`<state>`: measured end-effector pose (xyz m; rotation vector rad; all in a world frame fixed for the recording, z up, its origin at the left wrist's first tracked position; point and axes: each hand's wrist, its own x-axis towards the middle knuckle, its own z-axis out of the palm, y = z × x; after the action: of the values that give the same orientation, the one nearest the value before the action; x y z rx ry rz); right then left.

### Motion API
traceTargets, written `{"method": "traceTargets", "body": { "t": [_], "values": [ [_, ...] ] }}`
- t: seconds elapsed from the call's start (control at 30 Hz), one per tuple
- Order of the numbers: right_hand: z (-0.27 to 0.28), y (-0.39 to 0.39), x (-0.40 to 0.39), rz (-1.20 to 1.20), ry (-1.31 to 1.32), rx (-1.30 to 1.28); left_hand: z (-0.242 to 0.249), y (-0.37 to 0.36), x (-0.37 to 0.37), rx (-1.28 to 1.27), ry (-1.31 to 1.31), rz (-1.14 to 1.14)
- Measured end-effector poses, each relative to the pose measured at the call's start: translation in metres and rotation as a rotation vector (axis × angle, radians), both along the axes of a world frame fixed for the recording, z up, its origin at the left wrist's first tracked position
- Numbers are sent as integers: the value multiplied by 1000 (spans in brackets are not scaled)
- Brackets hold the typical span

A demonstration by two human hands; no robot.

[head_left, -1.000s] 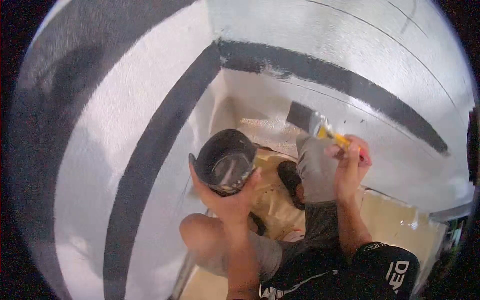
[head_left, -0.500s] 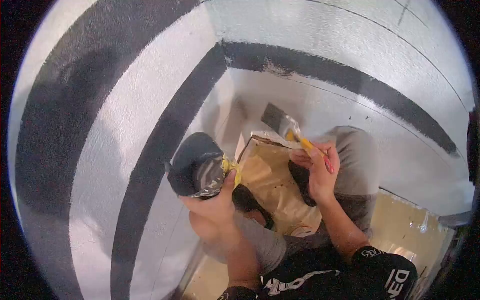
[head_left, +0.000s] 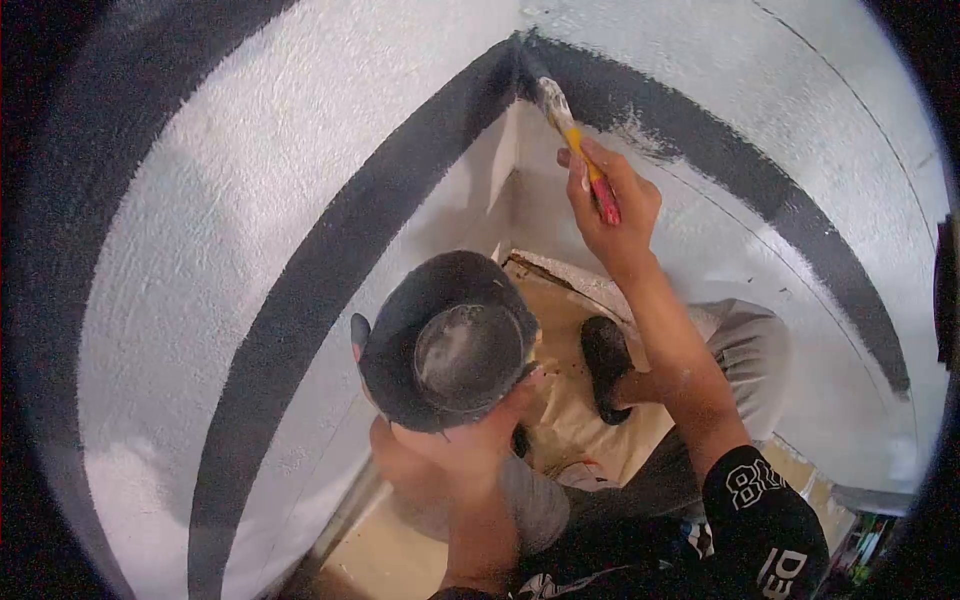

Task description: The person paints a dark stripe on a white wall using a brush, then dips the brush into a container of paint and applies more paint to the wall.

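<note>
My right hand [head_left: 615,200] grips a paintbrush [head_left: 572,132] with a yellow and red handle. Its bristles touch the dark painted band [head_left: 590,90] close to the wall corner, where they blend into the dark paint. Lower down, my left hand [head_left: 465,425] is wrapped round a paint container [head_left: 455,335], held tilted so that its dark inside and round bottom face me. Dark grey paint coats the inner wall. Most fingers of my left hand are hidden behind the container.
White walls [head_left: 230,250] meet at a corner and carry curved dark bands and thin pencil-like lines. Brown paper [head_left: 570,410] covers the floor under a dark shoe [head_left: 605,365]. My bent knee in grey trousers [head_left: 750,350] is near the right wall.
My right hand has raised the brush up to the dark band at the corner. The container in my left hand has shifted right and turned its opening more toward me.
</note>
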<state>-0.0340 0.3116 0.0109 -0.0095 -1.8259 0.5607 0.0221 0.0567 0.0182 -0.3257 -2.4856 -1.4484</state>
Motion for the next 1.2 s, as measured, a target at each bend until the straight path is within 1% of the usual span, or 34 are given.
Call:
{"method": "traceTargets", "body": {
  "t": [0.03,0.1,0.13,0.2,0.23,0.3,0.33,0.37,0.43,0.5,0.53,0.6,0.67,0.7,0.77,0.8,0.83,0.9,0.97,1.0,1.03,1.07,1.13,1.17,1.2],
  "values": [
    [-3,5,-4,6,-11,3,-3,2,0,13,-54,-27],
    [-9,14,-6,-92,-47,163,1,4,1,23,-111,-53],
    [-13,16,-4,-87,-52,164,16,8,1,120,-165,-72],
    [-18,17,4,-213,-18,209,4,9,3,177,-181,-80],
    [-20,13,8,-209,-27,213,-3,7,6,223,-193,-97],
    [-19,4,13,-189,94,192,-13,6,9,313,-202,-137],
    [-18,2,9,-188,94,193,-11,5,9,309,-185,-57],
    [-16,1,5,-165,111,221,-9,3,9,309,-185,-56],
    [-14,-1,-6,-142,128,250,-7,-1,7,216,-184,-94],
    [-15,0,-16,-85,30,213,-5,-5,7,130,-184,-129],
    [-18,3,-14,-84,29,217,-5,-7,6,87,-185,-149],
    [-23,15,-12,-210,37,283,-5,-9,2,9,-180,-177],
    [-22,11,-1,-208,40,242,-3,-12,5,-79,-193,-210],
    [-19,9,2,-211,55,200,2,-11,5,-75,-196,-208],
    [-12,9,0,-239,58,237,9,-7,5,187,-197,-234],
    [-10,10,-1,-271,64,270,8,-7,6,189,-200,-234],
    [-10,10,-4,-273,63,274,5,-8,6,109,-128,-264],
    [-13,9,-14,-160,22,316,-4,-12,5,-50,24,-322],
    [-21,10,-19,-113,10,309,-30,-19,10,-468,287,-47],
    [-24,9,-20,-70,-8,294,-31,-15,9,-470,287,-46],
    [-25,8,-19,-69,-8,291,-32,-9,8,-327,268,27],
    [-24,8,-15,-84,-31,257,-29,-6,9,-329,267,28],
    [-18,3,-8,-103,-56,224,-10,-3,11,0,73,-16],
    [-13,-2,-6,-104,-44,250,3,-2,9,182,-98,-132],
    [-11,-5,-5,-107,-33,275,6,-2,7,182,-97,-137]
  ]
}}
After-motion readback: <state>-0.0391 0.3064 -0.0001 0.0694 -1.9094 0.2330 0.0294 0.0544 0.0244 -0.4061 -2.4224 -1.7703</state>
